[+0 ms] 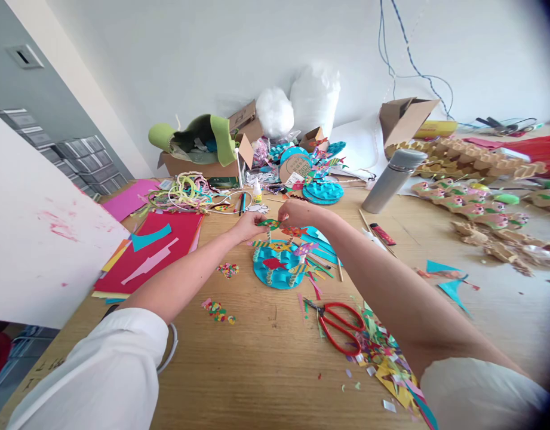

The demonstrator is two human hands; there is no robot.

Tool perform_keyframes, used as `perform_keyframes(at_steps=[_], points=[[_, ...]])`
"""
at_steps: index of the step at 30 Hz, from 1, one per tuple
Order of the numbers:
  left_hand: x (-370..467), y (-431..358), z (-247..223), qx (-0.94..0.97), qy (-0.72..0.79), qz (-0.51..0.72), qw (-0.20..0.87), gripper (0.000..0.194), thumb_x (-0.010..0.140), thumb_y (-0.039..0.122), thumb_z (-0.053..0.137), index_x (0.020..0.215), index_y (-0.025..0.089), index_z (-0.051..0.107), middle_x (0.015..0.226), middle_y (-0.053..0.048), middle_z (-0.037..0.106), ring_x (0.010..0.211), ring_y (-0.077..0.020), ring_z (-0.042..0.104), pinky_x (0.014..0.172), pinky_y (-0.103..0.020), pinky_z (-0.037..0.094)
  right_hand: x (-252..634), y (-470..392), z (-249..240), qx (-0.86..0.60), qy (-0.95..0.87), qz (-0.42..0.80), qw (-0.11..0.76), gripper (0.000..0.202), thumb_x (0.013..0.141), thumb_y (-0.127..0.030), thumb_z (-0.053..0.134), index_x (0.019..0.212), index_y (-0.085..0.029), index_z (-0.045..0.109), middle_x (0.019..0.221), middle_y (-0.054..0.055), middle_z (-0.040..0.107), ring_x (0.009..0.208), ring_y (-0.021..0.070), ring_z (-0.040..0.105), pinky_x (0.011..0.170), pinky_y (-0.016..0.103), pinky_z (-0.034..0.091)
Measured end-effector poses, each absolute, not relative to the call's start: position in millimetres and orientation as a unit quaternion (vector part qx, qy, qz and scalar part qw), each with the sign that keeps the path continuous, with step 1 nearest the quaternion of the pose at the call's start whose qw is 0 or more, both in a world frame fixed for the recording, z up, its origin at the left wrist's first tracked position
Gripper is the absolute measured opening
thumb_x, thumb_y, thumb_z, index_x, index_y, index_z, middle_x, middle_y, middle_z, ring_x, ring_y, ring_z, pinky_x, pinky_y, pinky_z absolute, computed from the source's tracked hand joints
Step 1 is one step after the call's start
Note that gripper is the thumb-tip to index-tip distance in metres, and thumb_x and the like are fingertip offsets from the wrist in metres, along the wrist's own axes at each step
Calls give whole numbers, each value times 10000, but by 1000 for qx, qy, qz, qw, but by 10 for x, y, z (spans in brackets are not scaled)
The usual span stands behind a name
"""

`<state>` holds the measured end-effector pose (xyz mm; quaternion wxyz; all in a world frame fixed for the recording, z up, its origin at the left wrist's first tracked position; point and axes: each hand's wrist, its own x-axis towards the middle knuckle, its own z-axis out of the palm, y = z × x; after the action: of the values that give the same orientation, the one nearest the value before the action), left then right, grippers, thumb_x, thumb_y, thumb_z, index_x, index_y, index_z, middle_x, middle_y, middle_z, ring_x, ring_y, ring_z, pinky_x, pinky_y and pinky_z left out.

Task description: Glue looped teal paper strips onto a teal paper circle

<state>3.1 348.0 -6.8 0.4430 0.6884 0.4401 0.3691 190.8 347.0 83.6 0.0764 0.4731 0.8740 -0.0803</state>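
Red scissors (340, 325) lie on the counter (266, 364) near your right forearm, amid paper scraps (382, 352), and a steel flask (393, 179) stands beyond your right hand. Your left hand (248, 227) and right hand (297, 212) meet with each grip pinching the green paper fish (270, 224) between fingertips. Just below them sits the blue paper craft (279, 269), from which the fish rises on a stick.
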Motion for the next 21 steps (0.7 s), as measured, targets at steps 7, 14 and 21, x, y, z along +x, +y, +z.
perform_keyframes(at_steps=[7, 14, 21], points=[[52, 3480, -48, 682, 453, 360, 448, 264, 503, 252, 837, 671, 147, 663, 650, 16, 653, 634, -156, 595, 687, -319, 496, 1851, 3489, 817, 471, 875, -68, 84, 319, 761, -305, 697, 1052, -191, 763, 1039, 96, 754, 977, 261, 678, 742, 282, 459], [46, 3487, -56, 683, 458, 356, 445, 256, 512, 260, 836, 667, 142, 670, 657, 8, 663, 631, -155, 592, 667, -308, 495, 1813, 3445, 844, 468, 876, -65, 94, 302, 769, -291, 693, 1040, -179, 766, 1023, 96, 756, 956, 253, 685, 753, 283, 462], [42, 3523, -115, 688, 453, 355, 443, 262, 549, 267, 861, 674, 135, 671, 634, 14, 642, 610, -140, 586, 638, -288, 502, 1806, 3410, 869, 469, 876, -56, 99, 295, 784, -247, 657, 1049, -170, 763, 1044, 106, 749, 973, 260, 676, 745, 283, 455]])
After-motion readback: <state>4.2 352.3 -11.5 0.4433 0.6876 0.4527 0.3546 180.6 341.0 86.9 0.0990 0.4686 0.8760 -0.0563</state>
